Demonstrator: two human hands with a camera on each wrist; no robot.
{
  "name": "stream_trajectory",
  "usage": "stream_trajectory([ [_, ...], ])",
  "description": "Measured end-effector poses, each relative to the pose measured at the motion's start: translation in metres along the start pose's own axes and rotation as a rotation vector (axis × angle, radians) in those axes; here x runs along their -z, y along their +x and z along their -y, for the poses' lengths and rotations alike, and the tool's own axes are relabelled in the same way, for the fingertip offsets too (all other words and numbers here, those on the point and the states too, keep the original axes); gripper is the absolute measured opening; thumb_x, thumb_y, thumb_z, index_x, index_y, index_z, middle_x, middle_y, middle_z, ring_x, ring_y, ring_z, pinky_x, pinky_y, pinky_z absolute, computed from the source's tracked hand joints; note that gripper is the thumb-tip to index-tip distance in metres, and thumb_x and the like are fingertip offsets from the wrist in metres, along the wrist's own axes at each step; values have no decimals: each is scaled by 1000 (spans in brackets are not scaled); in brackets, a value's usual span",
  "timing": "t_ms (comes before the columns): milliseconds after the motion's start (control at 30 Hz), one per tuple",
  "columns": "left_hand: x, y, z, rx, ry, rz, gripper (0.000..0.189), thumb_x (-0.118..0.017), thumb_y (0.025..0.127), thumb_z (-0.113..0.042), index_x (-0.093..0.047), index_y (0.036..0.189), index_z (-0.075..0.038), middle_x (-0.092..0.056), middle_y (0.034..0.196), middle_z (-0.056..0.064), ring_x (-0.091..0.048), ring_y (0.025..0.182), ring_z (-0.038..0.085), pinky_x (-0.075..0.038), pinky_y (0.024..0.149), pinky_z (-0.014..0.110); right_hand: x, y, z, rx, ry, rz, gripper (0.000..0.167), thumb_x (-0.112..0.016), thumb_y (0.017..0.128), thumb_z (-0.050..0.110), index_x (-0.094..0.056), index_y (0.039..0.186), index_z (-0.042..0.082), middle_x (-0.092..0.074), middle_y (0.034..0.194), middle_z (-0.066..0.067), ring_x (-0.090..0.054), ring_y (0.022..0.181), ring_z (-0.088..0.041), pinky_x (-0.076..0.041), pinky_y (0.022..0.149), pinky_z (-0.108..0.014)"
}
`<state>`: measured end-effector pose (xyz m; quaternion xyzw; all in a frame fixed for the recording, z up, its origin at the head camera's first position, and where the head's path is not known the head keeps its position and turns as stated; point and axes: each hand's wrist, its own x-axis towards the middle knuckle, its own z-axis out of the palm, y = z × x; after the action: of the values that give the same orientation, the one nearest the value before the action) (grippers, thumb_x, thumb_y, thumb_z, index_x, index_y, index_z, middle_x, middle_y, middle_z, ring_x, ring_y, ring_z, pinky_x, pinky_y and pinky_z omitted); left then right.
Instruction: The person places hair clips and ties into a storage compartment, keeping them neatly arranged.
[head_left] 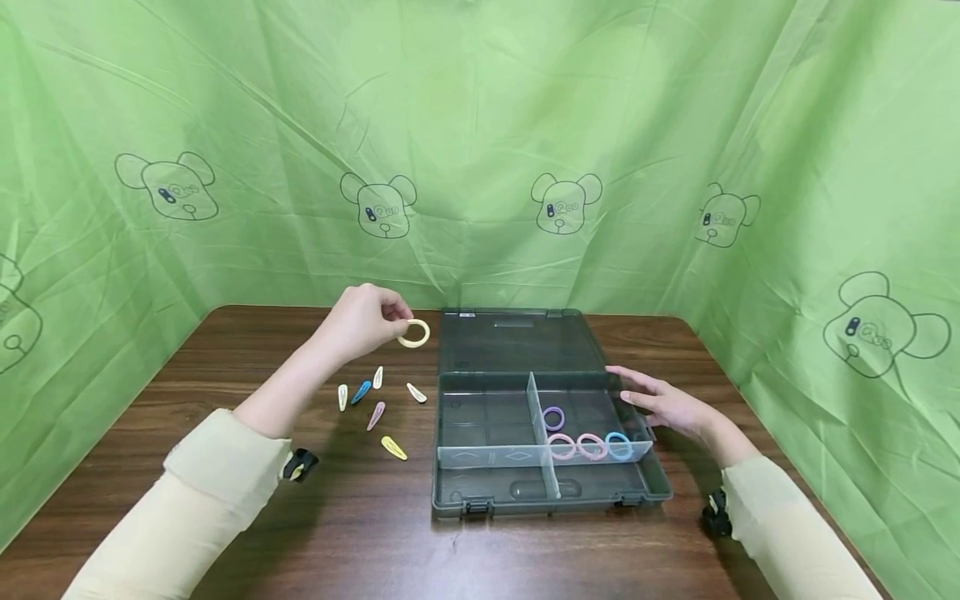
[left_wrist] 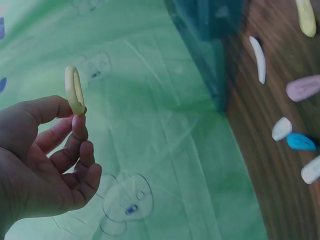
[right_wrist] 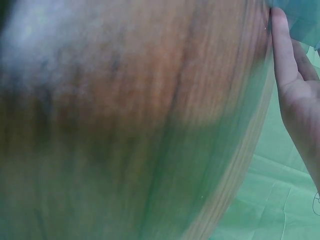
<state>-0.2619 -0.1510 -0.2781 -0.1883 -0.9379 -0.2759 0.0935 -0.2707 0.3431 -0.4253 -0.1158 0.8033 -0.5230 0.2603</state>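
Note:
My left hand [head_left: 367,323] pinches a pale yellow hair tie [head_left: 427,335] between thumb and fingertips, raised left of the box's lid. The left wrist view shows the hair tie [left_wrist: 71,85] nearly edge-on. A dark grey translucent divider box [head_left: 540,506] lies with its lid [head_left: 517,342] folded back. Its back right compartment holds a purple hair tie [head_left: 553,408], two pink hair ties [head_left: 592,458] and a blue hair tie [head_left: 619,457]. With fingers extended, my right hand [head_left: 670,407] rests against the box's right side; the right wrist view shows this hand [right_wrist: 300,100] only partly.
Several snap hair clips lie on the wooden table [head_left: 360,533] left of the box: white clips [head_left: 416,393], a blue clip [head_left: 362,392], a purple clip [head_left: 376,416] and a yellow clip [head_left: 394,448]. A green cloth [head_left: 480,125] surrounds the table's back and sides.

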Motion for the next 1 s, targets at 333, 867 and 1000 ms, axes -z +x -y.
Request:
stream_trajectory([
  [333,-17,16,-36,-88,-82,25,7,-66,80,-12,-72,84,-12,-64,70,-2,-56,65,13,-44,64,29,0,0,-1,-6,8,-9,55,-46,100,27,-22,149,33,-12,157,-7,-19,140,-35,-32,102,-60],
  [867,-55,40,-73,-228,-149,67,4,-70,82,-14,-72,82,-11,-65,69,-4,-56,65,10,-45,65,25,1,1,-1,-3,24,5,57,-46,99,28,-20,150,30,-13,157,-9,-18,140,-35,-38,100,-54],
  [1000,-67,47,-81,-258,-142,83,3,-70,82,-15,-72,82,-12,-66,70,-5,-58,66,8,-46,67,24,0,2,-2,10,23,19,57,-44,100,25,-17,151,28,-10,157,-12,-16,140,-38,-38,100,-54],
])
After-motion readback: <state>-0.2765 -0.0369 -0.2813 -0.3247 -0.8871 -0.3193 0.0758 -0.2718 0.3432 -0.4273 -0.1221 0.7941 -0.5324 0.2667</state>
